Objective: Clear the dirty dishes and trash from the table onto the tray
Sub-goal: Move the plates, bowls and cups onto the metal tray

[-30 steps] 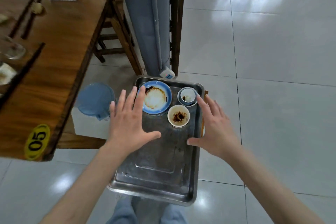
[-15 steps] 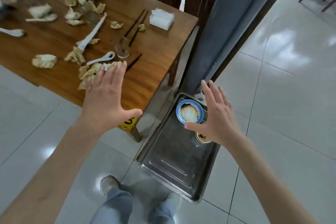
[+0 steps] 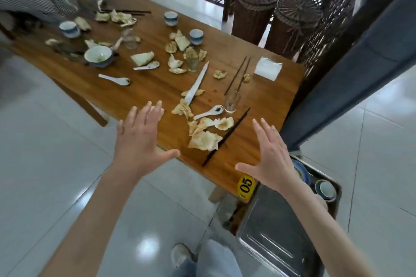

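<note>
Two bare hands hover spread and holding nothing above the near edge of the wooden table [image 3: 144, 90]: the left hand [image 3: 140, 141] over the near edge with fingers straight and thumb out wide, the right hand [image 3: 269, 158] over the near right corner, just as wide open. Below that corner, on the floor, sits the metal tray [image 3: 276, 234]; at its far end a blue-rimmed plate [image 3: 300, 171] and a small cup [image 3: 326, 189] show past the right wrist, the rest of its bed bare metal. On the table a white bowl [image 3: 99, 56] near the left end holds a few green scraps. Three small blue-and-white cups [image 3: 68, 28] stand toward the far edge; their contents cannot be seen. A clear glass [image 3: 231, 102] stands near the right end beside a soiled white spoon [image 3: 208, 113], crumpled napkins [image 3: 203, 140] and a dark chopstick [image 3: 226, 137]. A folded white tissue packet [image 3: 267, 68] lies at the far right corner.
</note>
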The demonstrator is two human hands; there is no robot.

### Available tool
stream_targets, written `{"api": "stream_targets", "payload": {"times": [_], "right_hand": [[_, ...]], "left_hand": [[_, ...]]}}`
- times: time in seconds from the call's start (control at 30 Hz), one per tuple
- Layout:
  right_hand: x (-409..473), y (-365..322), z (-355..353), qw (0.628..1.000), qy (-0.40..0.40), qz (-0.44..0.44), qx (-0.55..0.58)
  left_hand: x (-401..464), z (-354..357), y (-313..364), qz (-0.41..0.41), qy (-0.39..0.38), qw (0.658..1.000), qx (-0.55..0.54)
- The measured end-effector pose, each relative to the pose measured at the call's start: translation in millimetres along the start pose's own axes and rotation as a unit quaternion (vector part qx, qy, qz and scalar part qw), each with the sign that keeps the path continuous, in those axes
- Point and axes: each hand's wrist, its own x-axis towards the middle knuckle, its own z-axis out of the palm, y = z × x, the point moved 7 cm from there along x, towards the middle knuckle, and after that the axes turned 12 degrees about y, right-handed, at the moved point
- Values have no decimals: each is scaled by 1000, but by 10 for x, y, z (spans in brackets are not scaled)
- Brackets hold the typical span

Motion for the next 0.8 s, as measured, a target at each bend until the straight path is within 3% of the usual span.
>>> {"api": "stream_targets", "payload": {"times": [0.8], "right_hand": [[2140, -775, 658, 990, -2, 134, -41]], "left_hand": [[2738, 460, -1213, 59, -7, 998, -16]]}}
